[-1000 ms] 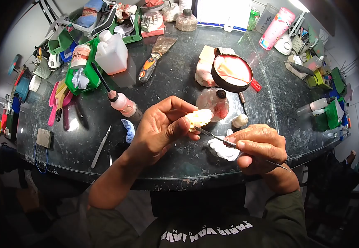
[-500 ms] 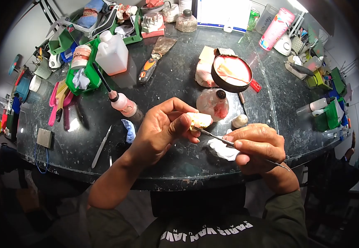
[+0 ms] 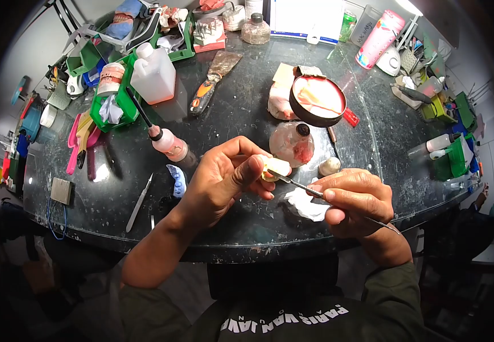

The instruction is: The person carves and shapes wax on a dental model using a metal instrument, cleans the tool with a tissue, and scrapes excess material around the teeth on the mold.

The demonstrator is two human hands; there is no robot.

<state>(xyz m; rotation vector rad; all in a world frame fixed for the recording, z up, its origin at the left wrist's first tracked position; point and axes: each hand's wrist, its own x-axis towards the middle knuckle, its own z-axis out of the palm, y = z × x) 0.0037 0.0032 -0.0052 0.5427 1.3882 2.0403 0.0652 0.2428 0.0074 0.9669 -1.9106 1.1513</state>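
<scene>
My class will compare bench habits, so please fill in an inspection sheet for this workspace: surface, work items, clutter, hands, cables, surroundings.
Surface: dark worktop, scuffed and speckled with pale marks.
Work items: small pale yellow piece, with the tip of a slim metal tool at it.
Clutter: scraper, thin-handled knife, crumpled white cloth and open round tin lie around.
Hands: left hand grips the piece; right hand holds the tool.
Cables: no power cable seen; a blue cord hangs by a small block.
Surroundings: lit lamp at the far right; loaded green bin at the left.
</scene>
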